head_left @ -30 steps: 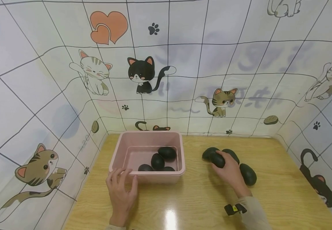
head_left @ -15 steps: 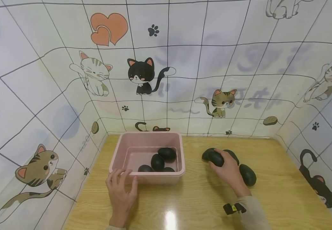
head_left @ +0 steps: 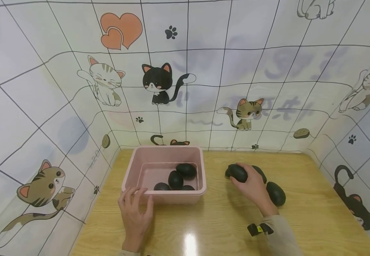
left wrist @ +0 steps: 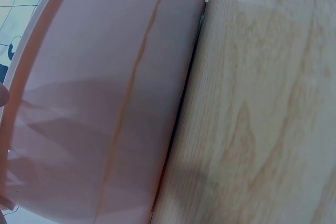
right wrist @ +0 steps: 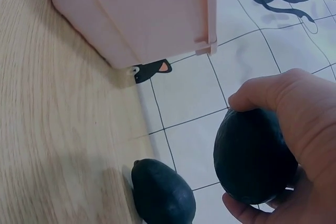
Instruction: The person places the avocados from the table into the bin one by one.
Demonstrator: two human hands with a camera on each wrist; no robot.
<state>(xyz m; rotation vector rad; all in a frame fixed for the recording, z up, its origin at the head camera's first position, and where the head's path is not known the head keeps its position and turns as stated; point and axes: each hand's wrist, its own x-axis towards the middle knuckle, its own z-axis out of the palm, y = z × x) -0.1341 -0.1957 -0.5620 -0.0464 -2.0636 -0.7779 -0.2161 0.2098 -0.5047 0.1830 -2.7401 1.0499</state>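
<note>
In the head view, the right hand point(head_left: 252, 185) has its fingers curled around a dark avocado point(head_left: 238, 172). The held fruit is oval, very dark green, almost black, with a dull skin. It is at about 2 o'clock from the middle of the wooden table point(head_left: 223, 220), to the right of the pink tub point(head_left: 164, 173). Behind the hand, at its 1 o'clock, a second avocado point(head_left: 261, 173) is partly hidden, and a third avocado point(head_left: 276, 193) lies at the hand's 4 o'clock, just beside the wrist. Four more dark avocados point(head_left: 175, 179) lie inside the tub, toward its right side. The left hand point(head_left: 135, 217) rests at 7 o'clock of the tub, its fingers fairly straight, the tips touching the near rim; it grips nothing. The wall sheet behind shows cartoon cats, paw prints and hearts; faint grey characters on it cannot be read.

In the left wrist view, only the outer wall of the tub point(left wrist: 100, 103) and the table point(left wrist: 262, 119) appear, and the fingers are almost out of sight.

In the right wrist view, the right hand point(right wrist: 294, 145) wraps the avocado point(right wrist: 252, 156) with thumb and fingers. Another avocado point(right wrist: 160, 192) lies on the table at 8 o'clock of it, well apart from the tub point(right wrist: 147, 14) at 12 o'clock.
</note>
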